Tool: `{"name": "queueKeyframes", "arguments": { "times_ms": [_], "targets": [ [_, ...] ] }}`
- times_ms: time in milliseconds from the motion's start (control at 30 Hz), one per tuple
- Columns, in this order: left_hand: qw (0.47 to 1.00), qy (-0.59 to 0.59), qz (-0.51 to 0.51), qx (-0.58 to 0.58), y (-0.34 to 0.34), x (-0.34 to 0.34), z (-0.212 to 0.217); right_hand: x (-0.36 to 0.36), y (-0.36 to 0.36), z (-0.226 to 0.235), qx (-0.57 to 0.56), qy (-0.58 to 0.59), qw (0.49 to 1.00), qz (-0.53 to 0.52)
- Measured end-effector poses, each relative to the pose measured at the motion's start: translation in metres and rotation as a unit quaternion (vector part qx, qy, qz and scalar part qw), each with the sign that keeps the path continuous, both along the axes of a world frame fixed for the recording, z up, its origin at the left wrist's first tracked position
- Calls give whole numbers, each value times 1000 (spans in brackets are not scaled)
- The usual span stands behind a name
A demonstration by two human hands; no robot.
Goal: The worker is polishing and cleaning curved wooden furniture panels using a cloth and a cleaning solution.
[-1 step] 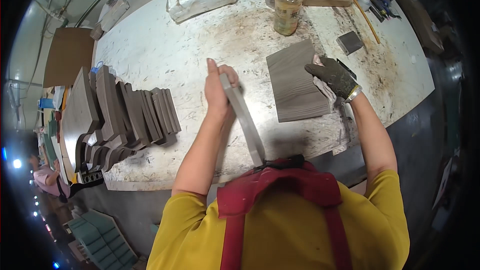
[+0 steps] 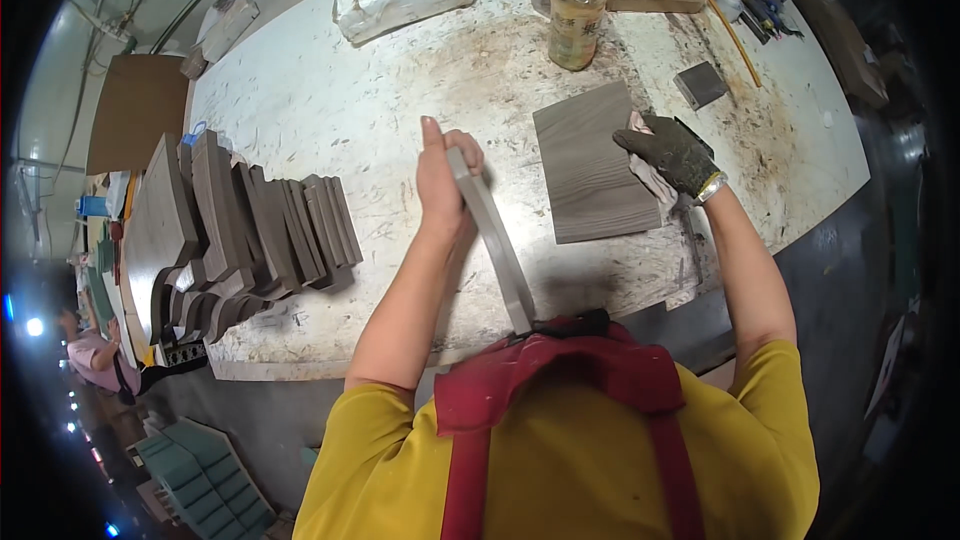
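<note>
Stacked panels (image 2: pixel 250 230) lie left of the flat board (image 2: pixel 590 175), bottle (image 2: pixel 575 15) behind.

A worker in a yellow short-sleeved shirt and a dark red apron with broad shoulder straps. The left hand (image 2: pixel 447 177) is bare; the right hand (image 2: pixel 672 152) wears a dark, mottled work glove with a pale cuff band.

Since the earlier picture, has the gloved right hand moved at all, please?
No. The right hand sits at the same edge of the flat grey panel, as before.
</note>
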State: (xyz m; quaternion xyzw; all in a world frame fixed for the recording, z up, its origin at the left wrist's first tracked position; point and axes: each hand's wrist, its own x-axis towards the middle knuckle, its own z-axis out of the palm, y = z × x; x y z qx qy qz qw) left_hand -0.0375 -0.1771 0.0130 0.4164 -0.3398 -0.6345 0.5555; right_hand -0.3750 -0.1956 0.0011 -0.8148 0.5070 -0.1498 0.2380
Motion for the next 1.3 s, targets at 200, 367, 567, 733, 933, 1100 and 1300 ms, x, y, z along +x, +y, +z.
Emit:
{"name": "queueKeyframes", "arguments": {
  "times_ms": [200, 367, 567, 733, 933, 1100, 1300],
  "targets": [
    [999, -20, 22, 23, 6, -19, 0, -35, 4, 52, -84, 81, 983, -138],
    [1000, -4, -15, 9, 7, -18, -3, -17, 15, 67, 27, -421, 885, -194],
    [993, -112, 45, -1, 8, -32, -15, 113, 27, 69, -123, -219, 967, -36],
    [948, 263, 7, -177, -5, -54, -31, 183, 46, 74, -272, -74, 957, 62],
    [999, -26, 34, 12, 0, -19, -59, 158, 80, 62, -1, -150, 963, 225],
    [934, -128, -40, -331, -14, -16, -81, 171, 45, 38, -268, -115, 953, 87],
    [999, -28, 40, -24, -3, -26, -41, 172, 83, 43, 139, -424, 848, 285]
  ]
}}
